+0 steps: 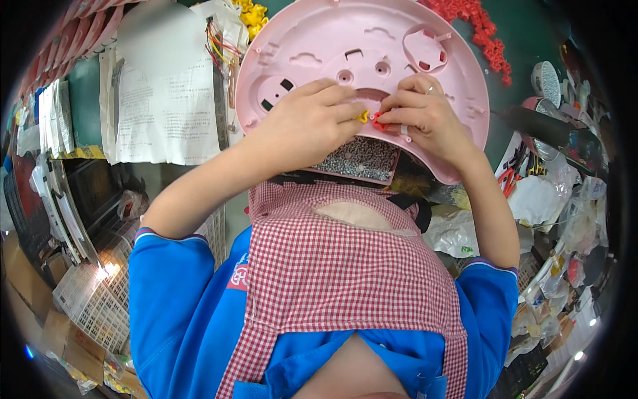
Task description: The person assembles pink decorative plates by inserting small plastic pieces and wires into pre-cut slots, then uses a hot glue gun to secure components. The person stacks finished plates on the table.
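A large round pink plastic shell (pixel 312 40) with slots and holes lies on the green bench, its near rim in front of me. My left hand (pixel 312 123) rests on the shell and pinches a small yellow plastic piece (pixel 362 116) at its fingertips. My right hand (pixel 422 113) pinches a small red plastic piece (pixel 379 122) right beside the yellow one, the two pieces almost touching. A ring is on a right finger. Below the hands sits a shallow pink tray (pixel 392 174) filled with small metal screws (pixel 359 158).
Paper sheets (pixel 163 100) and a wire bundle (pixel 219 46) lie at the left. Loose yellow pieces (pixel 252 13) and red pieces (pixel 482 33) are piled at the far edge. White baskets (pixel 100 292) stand lower left; bags and tools (pixel 545 193) crowd the right.
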Demonstrator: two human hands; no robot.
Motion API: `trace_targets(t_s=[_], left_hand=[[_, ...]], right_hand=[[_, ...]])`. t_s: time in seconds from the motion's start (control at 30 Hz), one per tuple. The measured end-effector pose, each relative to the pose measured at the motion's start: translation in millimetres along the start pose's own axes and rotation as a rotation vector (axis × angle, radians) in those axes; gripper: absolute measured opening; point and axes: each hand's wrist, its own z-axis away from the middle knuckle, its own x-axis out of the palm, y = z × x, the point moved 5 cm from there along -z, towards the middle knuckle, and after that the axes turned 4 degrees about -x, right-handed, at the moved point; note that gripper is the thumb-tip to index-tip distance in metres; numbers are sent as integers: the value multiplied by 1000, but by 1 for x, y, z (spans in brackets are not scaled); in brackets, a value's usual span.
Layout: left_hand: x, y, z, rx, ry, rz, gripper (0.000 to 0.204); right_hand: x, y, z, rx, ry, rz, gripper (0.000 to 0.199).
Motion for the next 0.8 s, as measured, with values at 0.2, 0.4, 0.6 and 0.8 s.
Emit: trace_targets(t_s=[0.2,0.4,0.6,0.8], left_hand=[[38,37,41,-158,-125,-48,21],[34,30,44,-267,-116,115,13],[-5,2,5,-396,-79,532,8],[29,-34,-28,-244,-169,161,10]], right_hand=[[-1,1,-6,29,-16,-7,17],[10,-66,16,19,19,-43,17],[67,-53,38,303,-188,-7,19],[54,-67,31,232,-145,-35,20]])
